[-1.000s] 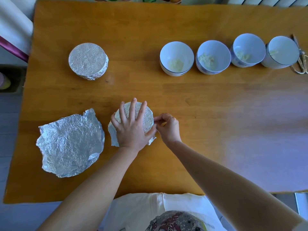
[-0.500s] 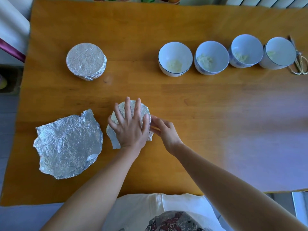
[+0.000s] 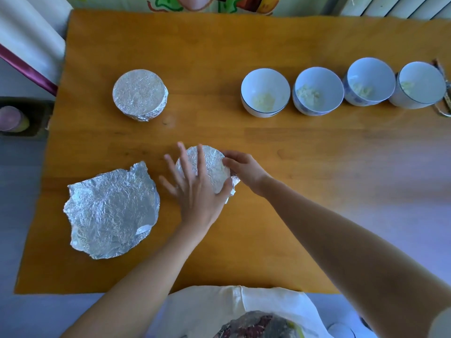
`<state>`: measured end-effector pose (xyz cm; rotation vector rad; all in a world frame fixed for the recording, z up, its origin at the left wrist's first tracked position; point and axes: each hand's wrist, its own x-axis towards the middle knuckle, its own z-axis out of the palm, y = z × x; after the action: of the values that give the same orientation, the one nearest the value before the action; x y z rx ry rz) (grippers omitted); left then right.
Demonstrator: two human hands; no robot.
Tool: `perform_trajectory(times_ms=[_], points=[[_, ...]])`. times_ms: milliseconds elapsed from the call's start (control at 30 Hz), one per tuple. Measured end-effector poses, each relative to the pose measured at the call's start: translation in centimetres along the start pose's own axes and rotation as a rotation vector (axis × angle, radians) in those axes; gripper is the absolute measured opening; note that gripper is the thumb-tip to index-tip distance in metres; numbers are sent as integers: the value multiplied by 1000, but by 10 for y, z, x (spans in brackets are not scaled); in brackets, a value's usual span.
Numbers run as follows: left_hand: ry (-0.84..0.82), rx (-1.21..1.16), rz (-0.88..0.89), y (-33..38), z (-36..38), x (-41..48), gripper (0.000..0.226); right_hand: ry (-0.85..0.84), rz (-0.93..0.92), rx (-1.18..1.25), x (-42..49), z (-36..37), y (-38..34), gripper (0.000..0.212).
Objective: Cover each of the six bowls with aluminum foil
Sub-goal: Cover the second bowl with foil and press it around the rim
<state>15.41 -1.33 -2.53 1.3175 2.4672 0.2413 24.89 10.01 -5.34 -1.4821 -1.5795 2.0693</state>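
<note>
**Ana:** In the head view, where is the bowl that's getting wrapped?

**Ben:** The near bowl (image 3: 212,163) sits on the table (image 3: 317,215), right in front of the person. The foil (image 3: 234,183) lies over its top.

**Ana:** What is the left hand doing?

**Ben:** The left hand (image 3: 195,193) lies flat on top. Its fingers (image 3: 200,164) are straight and spread, and they hold nothing. It looks blurry.

**Ana:** And the right hand?

**Ben:** The right hand (image 3: 244,170) is at the bowl's right side. Its fingers curl round the foil edge there. A loose bit of foil sticks out just under that hand.

**Ana:** So which hand should tuck that bit in?

**Ben:** The right one, I think, because it touches that side. The left hand can press down on top.

**Ana:** What about the rest?

**Ben:** One wrapped bowl (image 3: 140,95) stands far off to the left. Four open bowls (image 3: 265,91) wait in a row at the far right, well apart from the hands. The spare foil (image 3: 109,211) lies near the left hand.
</note>
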Motion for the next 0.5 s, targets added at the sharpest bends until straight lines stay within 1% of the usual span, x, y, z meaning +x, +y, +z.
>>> perform_trajectory(times_ms=[67, 133, 233, 267, 400, 500], points=[[4, 154, 197, -9, 2, 13, 96, 10, 1, 55, -1, 0, 0, 33], [-39, 266, 296, -13, 6, 26, 94, 34, -2, 117, -3, -1, 2, 23], [-66, 283, 275, -14, 14, 32, 89, 32, -4, 160, -7, -4, 7, 9], [-53, 278, 266, -15, 15, 31, 87, 18, -1, 176, -9, -5, 9, 10], [-22, 254, 273, -14, 16, 33, 84, -34, -18, 193, -13, -11, 17, 28], [4, 240, 280, -14, 16, 32, 81, -38, -57, 209, -15, -12, 24, 28]])
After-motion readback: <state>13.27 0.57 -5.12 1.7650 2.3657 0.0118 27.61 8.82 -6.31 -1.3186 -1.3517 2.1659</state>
